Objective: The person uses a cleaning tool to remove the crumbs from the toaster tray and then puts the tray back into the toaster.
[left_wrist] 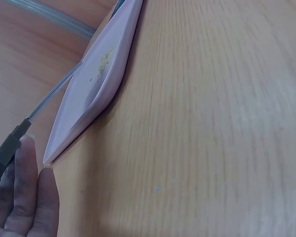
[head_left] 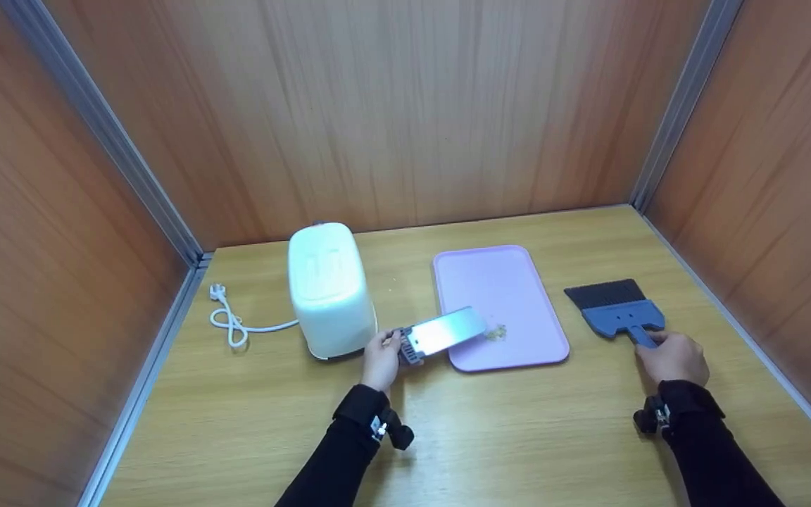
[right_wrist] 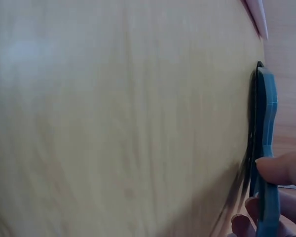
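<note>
My left hand (head_left: 381,360) grips a shiny metal crumb tray (head_left: 448,331) by its dark end, tilted above the near left part of a pink tray (head_left: 479,282). Small yellowish crumbs (head_left: 496,332) lie on the pink tray, beside the far end of the metal piece. Farther right, my right hand (head_left: 676,359) holds a blue hand brush (head_left: 620,315) by its handle, its dark bristles pointing away from me. In the right wrist view, thumb and fingers close round the brush handle (right_wrist: 269,207). A white toaster (head_left: 331,299) stands just left of my left hand.
A white power cord (head_left: 265,329) runs left from the toaster, loosely knotted, to its plug (head_left: 217,291). Wood-pattern panels (head_left: 405,120) wall in the wooden table (head_left: 518,436) at the back and both sides.
</note>
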A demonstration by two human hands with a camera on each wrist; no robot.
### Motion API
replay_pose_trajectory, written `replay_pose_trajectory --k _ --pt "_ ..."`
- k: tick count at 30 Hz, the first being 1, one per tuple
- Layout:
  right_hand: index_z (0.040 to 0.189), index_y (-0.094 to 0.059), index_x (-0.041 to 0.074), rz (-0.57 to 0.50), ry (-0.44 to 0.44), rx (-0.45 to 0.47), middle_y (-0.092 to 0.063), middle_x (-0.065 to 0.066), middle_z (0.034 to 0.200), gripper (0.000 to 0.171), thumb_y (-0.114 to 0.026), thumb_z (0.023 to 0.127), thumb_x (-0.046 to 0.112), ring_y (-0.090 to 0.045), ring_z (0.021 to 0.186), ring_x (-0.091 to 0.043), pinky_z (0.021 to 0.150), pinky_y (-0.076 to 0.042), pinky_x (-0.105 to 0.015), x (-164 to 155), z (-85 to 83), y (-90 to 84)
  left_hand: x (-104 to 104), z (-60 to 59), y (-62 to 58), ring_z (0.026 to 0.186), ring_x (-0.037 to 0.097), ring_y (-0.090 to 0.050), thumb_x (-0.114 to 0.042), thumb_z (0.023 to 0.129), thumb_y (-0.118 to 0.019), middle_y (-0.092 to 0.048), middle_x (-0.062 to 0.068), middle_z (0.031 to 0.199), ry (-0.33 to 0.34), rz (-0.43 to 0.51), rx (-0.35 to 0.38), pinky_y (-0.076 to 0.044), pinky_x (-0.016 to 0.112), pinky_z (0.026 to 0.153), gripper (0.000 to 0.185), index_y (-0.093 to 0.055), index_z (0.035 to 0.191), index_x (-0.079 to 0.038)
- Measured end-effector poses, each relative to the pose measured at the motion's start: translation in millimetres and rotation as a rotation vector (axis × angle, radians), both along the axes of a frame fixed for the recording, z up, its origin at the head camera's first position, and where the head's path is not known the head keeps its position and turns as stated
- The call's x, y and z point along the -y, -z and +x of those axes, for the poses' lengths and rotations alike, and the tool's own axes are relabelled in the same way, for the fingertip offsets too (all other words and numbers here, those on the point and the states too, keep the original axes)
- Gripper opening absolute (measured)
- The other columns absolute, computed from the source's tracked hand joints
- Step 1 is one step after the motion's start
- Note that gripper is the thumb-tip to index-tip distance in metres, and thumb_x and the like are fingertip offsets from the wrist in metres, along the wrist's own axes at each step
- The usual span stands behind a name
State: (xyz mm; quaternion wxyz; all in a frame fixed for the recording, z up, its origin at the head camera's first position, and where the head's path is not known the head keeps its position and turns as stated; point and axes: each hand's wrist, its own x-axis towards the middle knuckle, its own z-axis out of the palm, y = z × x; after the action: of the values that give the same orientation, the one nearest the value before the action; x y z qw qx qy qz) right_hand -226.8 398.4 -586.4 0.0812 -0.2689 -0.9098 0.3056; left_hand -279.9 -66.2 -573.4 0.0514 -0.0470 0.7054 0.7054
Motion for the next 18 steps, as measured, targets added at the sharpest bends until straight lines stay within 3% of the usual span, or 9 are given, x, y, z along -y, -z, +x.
replay_pose_trajectory --k 7,14,18 --pt "0.132 -0.070 -0.006 0.004 -0.009 -0.002 -0.066 -0.030 0.136 0.047 -0.073 0.096 0.023 -0.062 0.120 -0.051 0.083 -0.053 -0.054 -1.6 0.0 5.3 0.2 0.3 -1.5 0.091 0.023 -0.073 -0.014 0.117 -0.042 -0.067 0.027 0.119 0.020 0.026 0.000 -0.064 0.040 0.085 0.036 -0.053 0.137 0.014" --pt "0.133 -0.068 -0.007 -0.003 -0.021 0.025 -0.064 -0.031 0.137 0.048 -0.076 0.096 0.022 -0.060 0.123 -0.051 0.087 -0.053 -0.055 -2.2 0.5 6.0 -0.6 1.0 0.2 0.096 0.022 -0.070 -0.014 0.116 -0.045 -0.070 0.025 0.115 -0.003 -0.103 -0.057 -0.059 0.036 0.087 0.039 -0.057 0.137 0.016" --pt "0.133 -0.067 -0.008 -0.002 -0.023 0.034 -0.064 -0.032 0.137 0.049 -0.077 0.097 0.023 -0.058 0.125 -0.052 0.093 -0.051 -0.059 -2.0 0.6 6.1 -1.8 0.7 1.6 0.095 0.025 -0.072 -0.012 0.115 -0.045 -0.069 0.026 0.114 -0.008 -0.080 -0.056 -0.061 0.035 0.086 0.038 -0.056 0.137 0.017"
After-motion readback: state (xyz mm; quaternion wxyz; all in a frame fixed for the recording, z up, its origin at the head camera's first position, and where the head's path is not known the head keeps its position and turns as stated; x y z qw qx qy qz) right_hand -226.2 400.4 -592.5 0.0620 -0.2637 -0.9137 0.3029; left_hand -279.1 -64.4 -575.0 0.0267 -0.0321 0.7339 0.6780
